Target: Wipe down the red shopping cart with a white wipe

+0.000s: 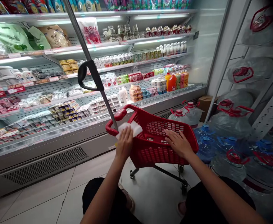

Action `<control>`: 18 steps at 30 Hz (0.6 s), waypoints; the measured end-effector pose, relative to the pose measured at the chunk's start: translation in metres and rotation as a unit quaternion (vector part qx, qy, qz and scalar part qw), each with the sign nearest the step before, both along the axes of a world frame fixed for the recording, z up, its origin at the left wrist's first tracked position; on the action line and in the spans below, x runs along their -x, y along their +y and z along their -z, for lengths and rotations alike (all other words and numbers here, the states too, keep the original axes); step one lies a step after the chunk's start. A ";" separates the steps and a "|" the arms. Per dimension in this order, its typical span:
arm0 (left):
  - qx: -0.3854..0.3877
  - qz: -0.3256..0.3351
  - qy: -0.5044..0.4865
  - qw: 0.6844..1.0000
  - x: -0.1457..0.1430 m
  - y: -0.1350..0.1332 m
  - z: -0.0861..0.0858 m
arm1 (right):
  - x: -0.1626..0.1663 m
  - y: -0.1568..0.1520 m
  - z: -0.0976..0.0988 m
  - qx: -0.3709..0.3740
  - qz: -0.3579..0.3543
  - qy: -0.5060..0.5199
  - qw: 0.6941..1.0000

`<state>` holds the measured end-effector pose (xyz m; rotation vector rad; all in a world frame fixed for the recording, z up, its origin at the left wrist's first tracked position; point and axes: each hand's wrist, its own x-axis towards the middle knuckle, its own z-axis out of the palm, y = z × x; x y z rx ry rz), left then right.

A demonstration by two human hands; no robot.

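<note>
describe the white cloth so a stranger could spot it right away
Find the red basket on wheels in front of the long fridge shelves. On its near left rim, under the left hand, lies the white cloth: the only white, soft thing on the basket.

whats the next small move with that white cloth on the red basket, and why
Probably slide the left hand with the white cloth along the rim of the red basket toward the handle pole. The cloth lies pressed on the near-left rim, while the right hand rests flat on the near rim, steadying it.
</note>
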<state>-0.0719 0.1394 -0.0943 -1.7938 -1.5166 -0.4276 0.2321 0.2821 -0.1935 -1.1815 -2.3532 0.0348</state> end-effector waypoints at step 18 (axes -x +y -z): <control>0.089 0.004 0.013 0.996 0.004 0.005 0.045 | 0.022 -0.026 0.000 0.003 -0.015 0.062 0.998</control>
